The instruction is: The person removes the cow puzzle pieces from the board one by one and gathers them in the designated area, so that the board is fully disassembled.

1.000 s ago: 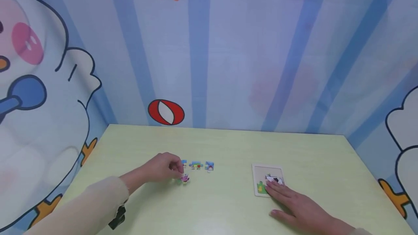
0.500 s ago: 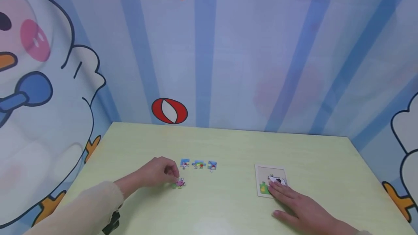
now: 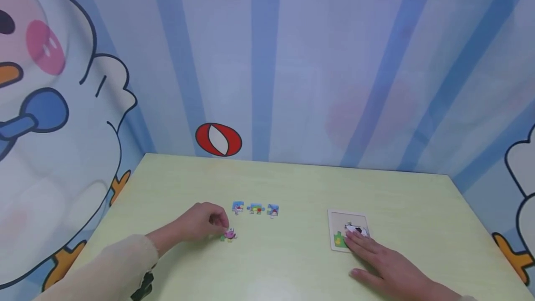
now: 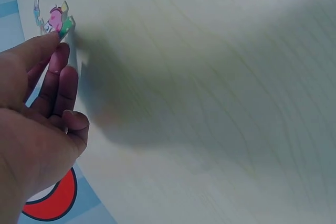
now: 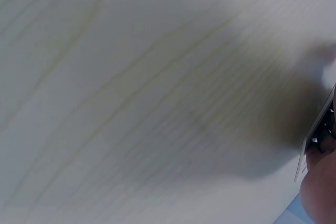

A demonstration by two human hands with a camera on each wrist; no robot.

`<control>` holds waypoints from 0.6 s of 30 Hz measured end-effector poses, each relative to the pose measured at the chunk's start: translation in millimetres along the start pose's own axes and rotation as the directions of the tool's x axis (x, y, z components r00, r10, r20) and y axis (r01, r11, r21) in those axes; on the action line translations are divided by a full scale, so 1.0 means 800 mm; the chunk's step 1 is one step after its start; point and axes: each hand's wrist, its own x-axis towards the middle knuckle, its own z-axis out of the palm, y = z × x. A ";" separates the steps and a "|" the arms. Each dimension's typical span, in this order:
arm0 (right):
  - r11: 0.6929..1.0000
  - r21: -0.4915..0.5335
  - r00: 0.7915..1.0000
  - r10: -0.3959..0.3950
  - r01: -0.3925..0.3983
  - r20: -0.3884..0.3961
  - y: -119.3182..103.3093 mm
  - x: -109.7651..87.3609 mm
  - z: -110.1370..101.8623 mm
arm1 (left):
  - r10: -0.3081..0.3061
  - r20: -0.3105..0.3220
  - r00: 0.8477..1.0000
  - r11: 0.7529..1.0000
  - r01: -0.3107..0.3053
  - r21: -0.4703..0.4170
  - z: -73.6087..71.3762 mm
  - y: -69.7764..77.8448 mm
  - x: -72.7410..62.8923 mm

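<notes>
A small jigsaw piece (image 3: 229, 234) with a pink figure and green on it is pinched by the thumb and fingers of my left hand (image 3: 198, 222), low over the table. In the left wrist view the jigsaw piece (image 4: 56, 23) sticks out past the fingertips, while the other fingers curl below. My right hand (image 3: 382, 261) lies with straight fingers on a shallow puzzle tray (image 3: 337, 219). Inside the tray show a black-and-white printed patch (image 3: 355, 230) and a green-and-yellow one (image 3: 339, 240); the fingers hide the lower right. Only the tray's edge (image 5: 310, 137) appears in the right wrist view.
Beyond my left hand, three loose jigsaw pieces lie in a row: a left one (image 3: 238, 206), a middle one (image 3: 255, 208) and a right one (image 3: 273, 210). A printed cloth (image 3: 309, 64) hangs behind the far edge of the pale table (image 3: 292, 268).
My left hand has drawn the pinched piece left and nearer to me, uncovering the leftmost piece of the row. My right hand stays on the tray. The head view has shifted slightly.
</notes>
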 end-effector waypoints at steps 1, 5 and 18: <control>1.000 -0.001 1.000 0.003 -0.003 -0.003 0.000 -0.001 0.001 | 0.006 0.000 1.000 1.000 -0.006 -0.002 0.000 0.000 0.000; 1.000 0.004 1.000 0.007 -0.007 0.004 -0.001 -0.001 -0.001 | 0.028 -0.016 0.999 1.000 -0.029 -0.008 0.002 -0.001 0.002; 1.000 0.005 1.000 0.003 -0.003 -0.004 -0.001 -0.002 0.003 | 0.078 -0.096 0.992 0.997 -0.077 0.020 0.011 -0.003 0.022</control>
